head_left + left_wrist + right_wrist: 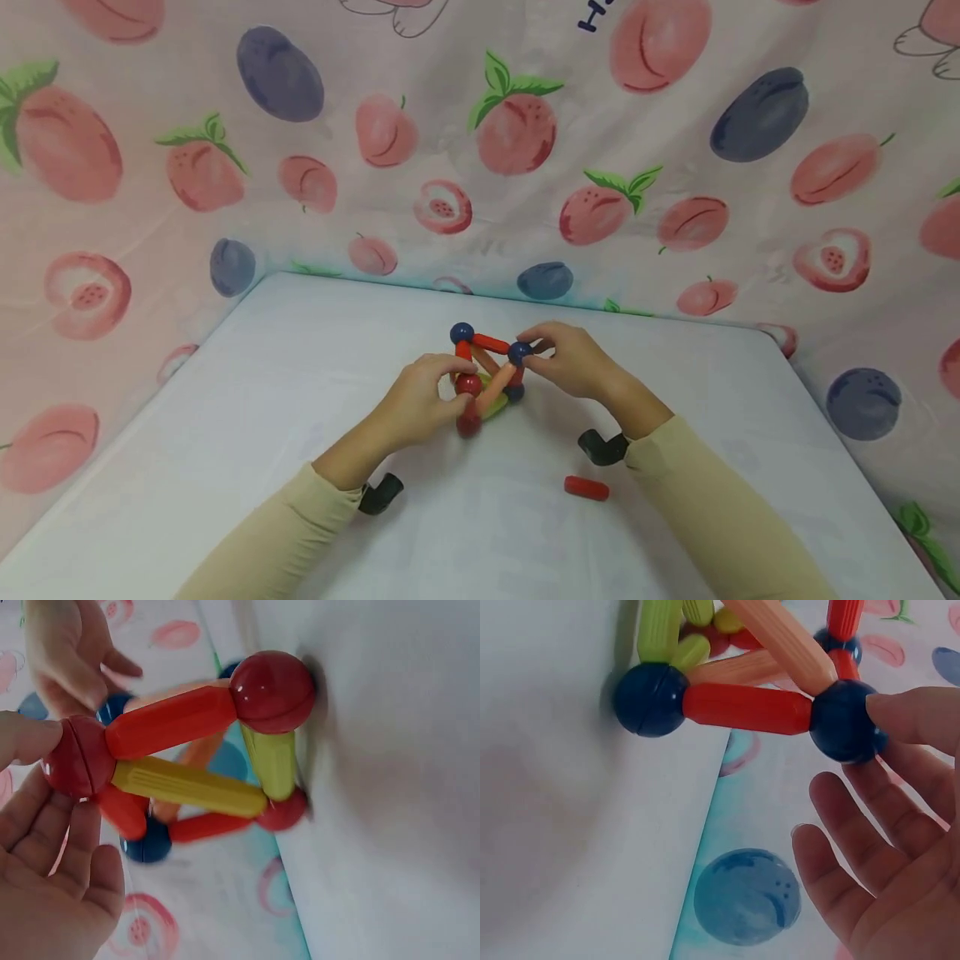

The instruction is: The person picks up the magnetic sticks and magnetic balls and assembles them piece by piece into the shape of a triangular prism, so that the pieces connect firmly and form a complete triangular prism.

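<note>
A toy frame of balls and rods stands on the table in front of me. My left hand pinches its upper red ball between thumb and fingers. With thumb and index finger, my right hand pinches an upper blue ball. Another blue ball tops the far left corner. A red rod runs from the held blue ball down to a lower blue ball. An orange rod slants off the held ball. In the left wrist view, a yellow rod leaves the held red ball.
A loose red rod lies on the white table, near my right forearm. Black curved pieces sit at both wrists. Fruit-printed cloth hangs behind and beside the table.
</note>
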The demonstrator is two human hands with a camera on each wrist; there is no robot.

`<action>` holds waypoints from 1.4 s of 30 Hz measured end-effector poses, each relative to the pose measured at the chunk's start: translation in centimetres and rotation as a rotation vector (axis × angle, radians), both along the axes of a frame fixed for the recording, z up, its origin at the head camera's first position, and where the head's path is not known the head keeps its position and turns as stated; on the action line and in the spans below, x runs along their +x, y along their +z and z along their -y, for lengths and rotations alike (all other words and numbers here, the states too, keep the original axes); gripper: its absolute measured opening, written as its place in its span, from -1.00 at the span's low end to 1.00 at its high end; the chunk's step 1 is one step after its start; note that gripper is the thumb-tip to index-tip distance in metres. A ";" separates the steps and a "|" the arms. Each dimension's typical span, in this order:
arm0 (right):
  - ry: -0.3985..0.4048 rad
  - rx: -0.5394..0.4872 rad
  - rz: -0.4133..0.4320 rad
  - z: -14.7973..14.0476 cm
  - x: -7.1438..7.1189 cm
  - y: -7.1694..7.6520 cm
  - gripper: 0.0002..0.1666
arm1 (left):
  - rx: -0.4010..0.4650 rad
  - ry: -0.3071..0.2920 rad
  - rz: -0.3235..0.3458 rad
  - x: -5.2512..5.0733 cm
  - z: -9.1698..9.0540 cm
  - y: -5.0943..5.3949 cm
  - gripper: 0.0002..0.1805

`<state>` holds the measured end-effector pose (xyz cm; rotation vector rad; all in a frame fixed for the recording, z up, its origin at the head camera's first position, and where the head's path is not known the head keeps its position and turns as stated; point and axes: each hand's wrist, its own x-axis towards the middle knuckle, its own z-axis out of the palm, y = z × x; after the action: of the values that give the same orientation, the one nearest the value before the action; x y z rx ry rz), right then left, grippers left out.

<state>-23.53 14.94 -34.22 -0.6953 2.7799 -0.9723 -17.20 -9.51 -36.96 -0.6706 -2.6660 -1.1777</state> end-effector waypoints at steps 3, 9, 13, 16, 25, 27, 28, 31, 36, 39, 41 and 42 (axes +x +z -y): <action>0.013 -0.010 0.001 -0.2 0.7 0.0 -0.60 | 0.022 -0.006 -0.006 -0.2 0.9 -0.1 -0.65; 0.043 -0.024 -0.020 -0.3 1.8 -0.2 -0.64 | 0.059 0.005 -0.014 -0.7 1.9 -0.4 -0.61; 0.043 -0.031 -0.030 -0.2 2.2 -0.5 -0.62 | 0.066 0.026 0.006 -0.8 2.2 -0.5 -0.61; 0.039 -0.037 -0.034 -0.2 2.4 -0.6 -0.60 | 0.059 0.037 0.012 -0.7 2.2 -0.4 -0.62; 0.044 -0.045 -0.054 -0.3 2.7 -0.6 -0.60 | 0.038 0.045 0.045 -0.5 1.6 0.0 -0.62; 0.041 -0.046 -0.051 -0.2 2.7 -0.6 -0.60 | 0.033 0.044 0.049 -0.5 1.6 0.1 -0.61; 0.041 -0.046 -0.050 -0.2 2.7 -0.6 -0.60 | 0.032 0.046 0.055 -0.5 1.6 0.1 -0.61; 0.042 -0.046 -0.043 -0.2 2.7 -0.6 -0.59 | 0.030 0.055 0.076 -0.5 1.7 0.2 -0.60; 0.036 -0.046 -0.021 -0.3 2.8 -0.5 -0.51 | 0.024 0.059 0.088 -0.7 1.9 0.2 -0.58; 0.011 -0.033 0.000 -0.6 2.9 -0.7 -0.39 | 0.027 0.050 0.090 -0.7 1.9 0.2 -0.58; -0.007 -0.019 0.019 -1.1 3.0 -1.0 -0.35 | 0.028 0.046 0.093 -0.8 1.9 0.2 -0.59; -0.017 -0.011 0.032 -1.3 3.1 -1.1 -0.35 | 0.029 0.045 0.095 -0.8 1.9 0.2 -0.59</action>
<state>-20.41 16.26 -35.35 -0.6535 2.7595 -0.9932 -17.95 -11.41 -36.75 -0.5615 -2.7200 -1.2637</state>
